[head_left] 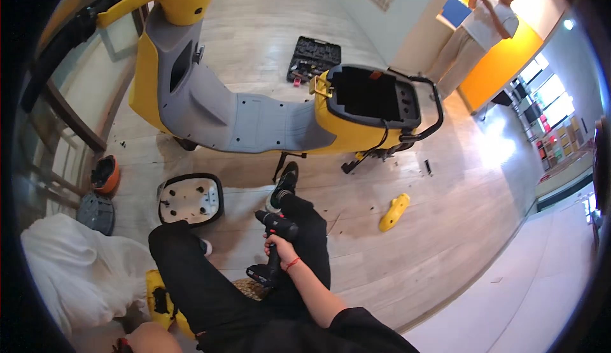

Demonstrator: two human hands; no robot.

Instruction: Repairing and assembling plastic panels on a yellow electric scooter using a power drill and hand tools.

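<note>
My right hand (280, 248) is closed around the handle of a black cordless drill (277, 225), held over my bent right leg, with its battery base below my fingers. My left hand is not in view. In front of me stands a yellow and grey scooter (254, 124), its seat compartment (363, 95) open at the right. A black-rimmed seat-like part (191, 197) lies on the floor to my left, and a yellow panel (394, 211) lies to the right of my legs.
An open black tool case (314, 57) lies behind the scooter. A person (484, 28) stands back right with raised hands. A co-worker in white (83, 276) is close at left, beside an orange helmet-like object (105, 173). Small parts are scattered about the floor (445, 238).
</note>
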